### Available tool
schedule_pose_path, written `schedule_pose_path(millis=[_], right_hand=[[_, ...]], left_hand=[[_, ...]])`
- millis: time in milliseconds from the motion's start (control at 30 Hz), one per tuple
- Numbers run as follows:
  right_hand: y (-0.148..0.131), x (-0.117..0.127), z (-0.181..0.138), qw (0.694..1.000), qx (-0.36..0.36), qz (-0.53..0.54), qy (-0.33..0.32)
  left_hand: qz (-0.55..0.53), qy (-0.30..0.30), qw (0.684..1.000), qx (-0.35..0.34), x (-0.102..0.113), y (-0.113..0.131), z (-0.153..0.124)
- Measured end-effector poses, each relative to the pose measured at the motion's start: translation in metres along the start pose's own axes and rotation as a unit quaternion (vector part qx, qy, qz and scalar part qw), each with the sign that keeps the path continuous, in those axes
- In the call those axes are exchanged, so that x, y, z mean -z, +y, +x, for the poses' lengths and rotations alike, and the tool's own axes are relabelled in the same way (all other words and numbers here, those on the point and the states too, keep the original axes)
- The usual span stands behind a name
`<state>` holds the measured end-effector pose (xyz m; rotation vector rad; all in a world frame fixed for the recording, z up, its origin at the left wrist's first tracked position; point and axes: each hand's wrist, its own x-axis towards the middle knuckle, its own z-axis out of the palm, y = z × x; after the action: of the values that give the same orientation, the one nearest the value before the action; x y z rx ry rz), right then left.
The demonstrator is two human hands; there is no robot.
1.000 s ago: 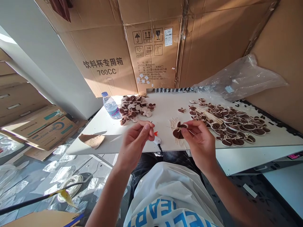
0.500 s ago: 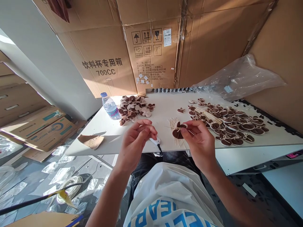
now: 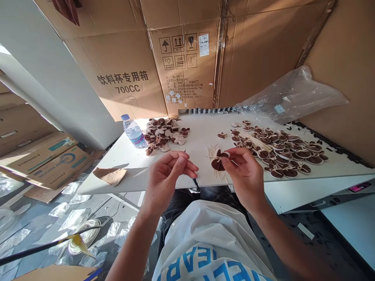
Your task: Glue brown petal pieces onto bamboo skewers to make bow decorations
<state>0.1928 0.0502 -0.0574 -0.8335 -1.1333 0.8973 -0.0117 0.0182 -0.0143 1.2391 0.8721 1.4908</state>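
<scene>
The right hand (image 3: 245,176) pinches a brown bow piece (image 3: 217,164) between thumb and forefinger fingers, holding it just above the near edge of the white worktop (image 3: 202,134), over a small bunch of pale strands (image 3: 209,151). The left hand (image 3: 167,175) hovers beside it, well short of touching, with fingers curled and the thumb pressed to the fingertips; whether anything thin lies between them cannot be told. A black cord (image 3: 195,184) hangs below it. Farther back lie a heap of brown and cream pieces (image 3: 162,134) beside a water bottle (image 3: 134,132), and, to the right, a wide spread of tied bows (image 3: 284,150).
</scene>
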Motion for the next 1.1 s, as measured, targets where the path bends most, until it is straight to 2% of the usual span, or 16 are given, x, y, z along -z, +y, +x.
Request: schedule_pose_path(millis=[133, 333, 567, 833, 1100], right_hand=[[0.000, 0.001, 0.001, 1.000, 0.007, 0.002, 0.000], [0.002, 0.000, 0.001, 1.000, 0.013, 0.006, -0.004], [0.001, 0.001, 0.000, 1.000, 0.008, 0.009, -0.009], [0.002, 0.000, 0.001, 1.000, 0.001, 0.013, -0.008], [0.002, 0.000, 0.001, 1.000, 0.004, 0.008, -0.009]], left_hand=[[-0.006, 0.036, 0.999, -0.015, -0.002, 0.000, -0.003], [0.003, 0.100, 0.992, -0.076, -0.003, 0.003, -0.003], [-0.012, 0.105, 0.990, -0.090, 0.002, 0.011, 0.003], [0.010, 0.079, 0.995, -0.062, 0.003, 0.004, 0.004], [0.045, 0.108, 0.991, -0.067, 0.006, 0.004, 0.005]])
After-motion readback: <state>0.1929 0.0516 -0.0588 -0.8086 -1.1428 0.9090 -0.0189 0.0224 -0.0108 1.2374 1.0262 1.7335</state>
